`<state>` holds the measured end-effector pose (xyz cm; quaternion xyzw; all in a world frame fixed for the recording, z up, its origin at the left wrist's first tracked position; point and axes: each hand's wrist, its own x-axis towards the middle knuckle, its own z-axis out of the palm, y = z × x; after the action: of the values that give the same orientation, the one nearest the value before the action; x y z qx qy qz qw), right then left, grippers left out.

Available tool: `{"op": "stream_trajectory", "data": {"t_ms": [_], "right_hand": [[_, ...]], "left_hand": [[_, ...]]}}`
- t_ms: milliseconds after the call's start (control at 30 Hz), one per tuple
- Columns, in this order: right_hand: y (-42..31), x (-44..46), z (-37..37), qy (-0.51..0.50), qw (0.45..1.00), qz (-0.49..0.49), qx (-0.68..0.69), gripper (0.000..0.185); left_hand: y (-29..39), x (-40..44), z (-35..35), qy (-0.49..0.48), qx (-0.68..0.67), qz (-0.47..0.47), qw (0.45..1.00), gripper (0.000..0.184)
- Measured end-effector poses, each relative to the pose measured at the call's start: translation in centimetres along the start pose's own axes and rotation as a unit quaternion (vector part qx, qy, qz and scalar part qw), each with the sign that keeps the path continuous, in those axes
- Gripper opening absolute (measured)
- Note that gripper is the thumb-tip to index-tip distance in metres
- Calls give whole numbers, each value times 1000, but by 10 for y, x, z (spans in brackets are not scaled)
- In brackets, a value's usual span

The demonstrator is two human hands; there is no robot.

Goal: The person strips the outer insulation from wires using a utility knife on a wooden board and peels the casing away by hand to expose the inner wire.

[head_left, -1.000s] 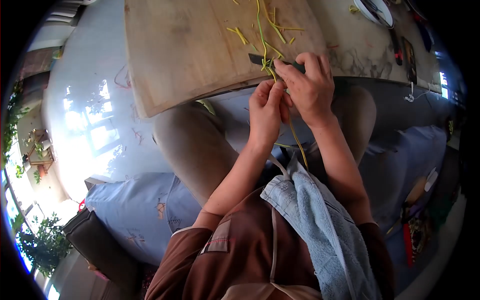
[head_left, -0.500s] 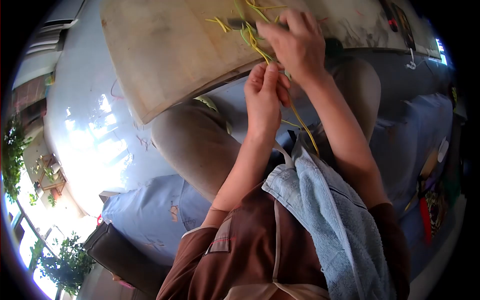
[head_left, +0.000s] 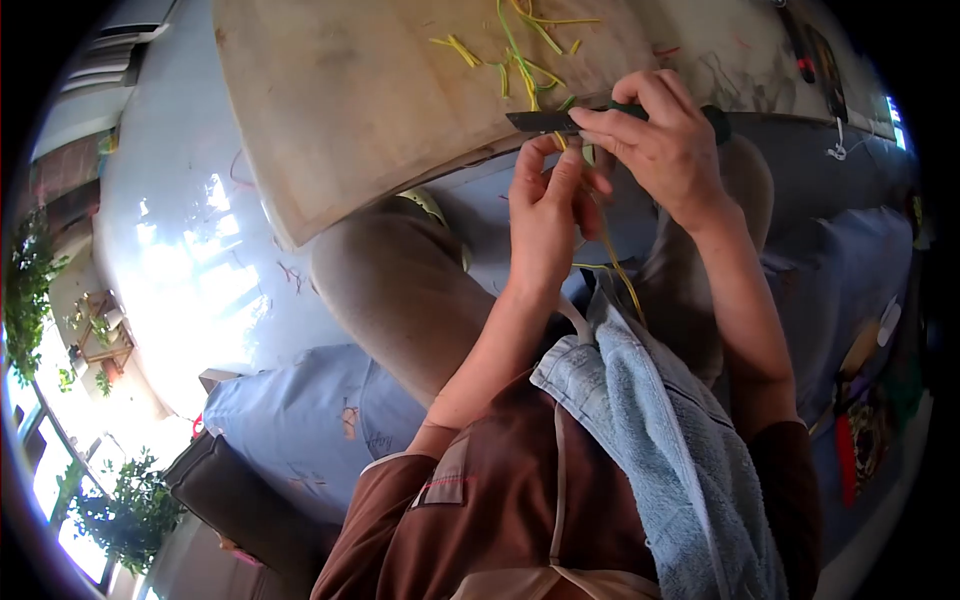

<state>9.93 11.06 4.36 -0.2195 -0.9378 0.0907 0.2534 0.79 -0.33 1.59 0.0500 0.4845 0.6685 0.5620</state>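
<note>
At the frame's upper centre, a yellow strand [head_left: 622, 269] is being pinched by the left hand [head_left: 548, 205] while a knife [head_left: 540, 122] is being gripped by the right hand [head_left: 662, 142]; steady tension is being called for, the left hand being kept clear.

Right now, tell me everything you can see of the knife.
The knife has a flat, dark blade, metallic-looking, and a dark green handle whose material I can't tell. The right hand's grip covers much of the handle; its rounded end shows beyond. The blade points picture-left, nearly level, by the near edge of the board, crossing yellow-green strands just beyond the left hand. Whether its edge touches them is unclear.
</note>
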Motion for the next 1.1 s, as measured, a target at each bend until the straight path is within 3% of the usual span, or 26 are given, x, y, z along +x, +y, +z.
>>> {"op": "stream_trajectory", "data": {"t_ms": [33, 233, 533, 1100], "right_hand": [[2, 0, 1, 9, 1000, -9, 0, 20], [7, 8, 8, 59, 985, 158, 14, 16], [1, 17, 15, 34, 999, 29, -7, 18], [0, 12, 31, 44, 997, 64, 14, 24]], "left_hand": [[1, 1, -1, 1, 5, 5, 1000, 14], [2, 5, -6, 10, -29, -4, 1000, 15], [6, 11, -12, 28, 16, 30, 999, 19], [6, 10, -5, 43, 63, 46, 996, 22]]}}
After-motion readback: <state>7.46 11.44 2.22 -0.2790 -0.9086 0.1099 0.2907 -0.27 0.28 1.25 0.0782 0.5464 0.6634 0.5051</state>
